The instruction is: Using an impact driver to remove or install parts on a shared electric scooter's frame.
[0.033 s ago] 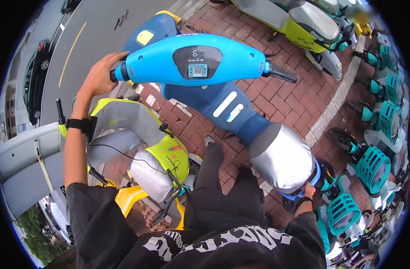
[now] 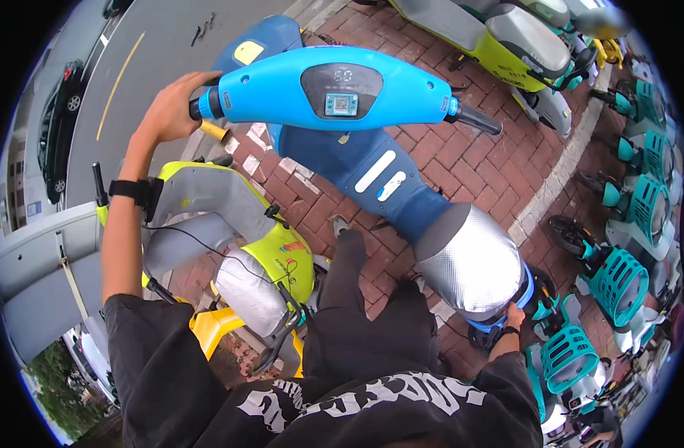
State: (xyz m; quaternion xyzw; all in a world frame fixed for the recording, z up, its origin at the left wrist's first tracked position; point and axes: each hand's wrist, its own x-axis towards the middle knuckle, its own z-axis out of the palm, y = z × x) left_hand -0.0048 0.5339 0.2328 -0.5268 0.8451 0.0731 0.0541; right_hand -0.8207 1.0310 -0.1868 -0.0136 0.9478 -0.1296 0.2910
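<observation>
Two hands are placed on a blue scooter [image 2: 372,160] standing on the brick pavement [image 2: 506,172]. The left hand [image 2: 170,112] is closed around the left handlebar grip [image 2: 198,108], while the right hand [image 2: 515,317] is clasped on the rear, behind the silver-covered seat [image 2: 469,257]. A yellow-green scooter [image 2: 237,246] is parked just beside it.

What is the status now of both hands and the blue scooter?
Left hand closed on left handlebar grip. Right hand gripping rear of blue scooter behind silver-covered seat. Yellow-green scooter close at left, teal bicycles close at right.
</observation>
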